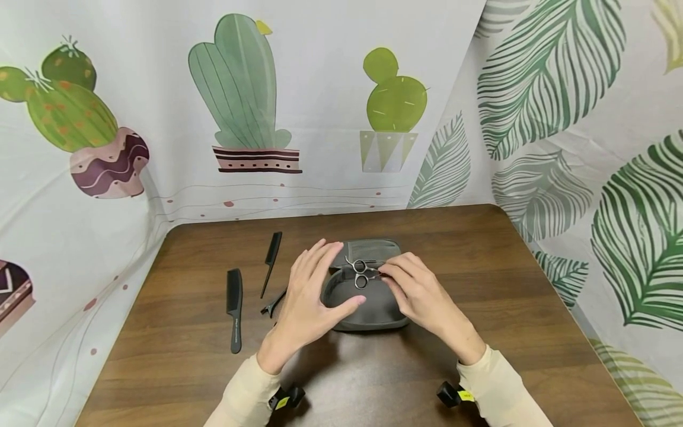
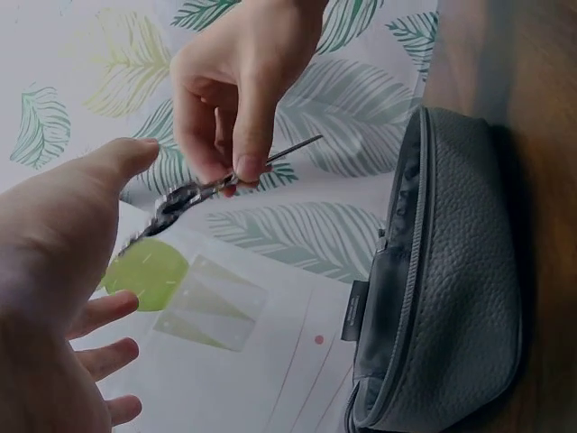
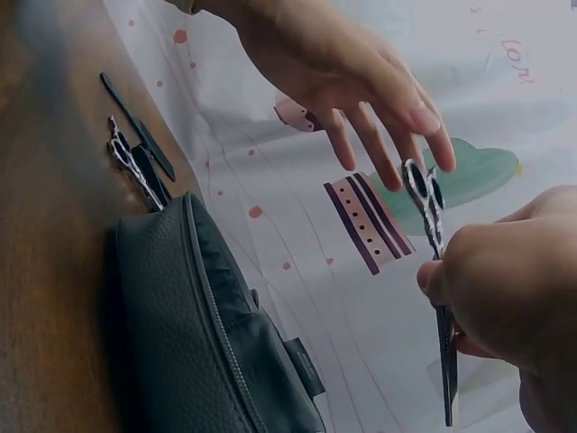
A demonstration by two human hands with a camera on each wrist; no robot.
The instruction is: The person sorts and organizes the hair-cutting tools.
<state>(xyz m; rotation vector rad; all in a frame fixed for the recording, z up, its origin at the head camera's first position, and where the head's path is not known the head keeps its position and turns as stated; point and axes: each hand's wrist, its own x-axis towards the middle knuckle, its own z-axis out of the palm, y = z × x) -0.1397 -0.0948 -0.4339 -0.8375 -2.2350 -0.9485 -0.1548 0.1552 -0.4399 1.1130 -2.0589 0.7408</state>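
Note:
My right hand [image 1: 427, 293] pinches a pair of silver hair scissors [image 3: 436, 225] near the middle, holding them over a grey zippered case [image 1: 368, 325]. The finger rings point toward my left hand [image 1: 306, 296], and a blade sticks out past the right fingers in the right wrist view. The left hand is spread, thumb apart from the fingers, near the rings with nothing in its grasp. Its fingers partly cover the case's left side in the head view. The case stands unzipped with its lid laid back; its textured side [image 2: 469, 262] shows in the left wrist view.
Left of the case lie a wide black comb [image 1: 233, 308] and a black tail comb [image 1: 273, 252]. A dark slim item [image 1: 271, 307] lies partly behind my left hand. Another pair of scissors [image 3: 135, 167] rests on the wooden table [image 1: 176, 332] beside the case. A printed cloth hangs behind.

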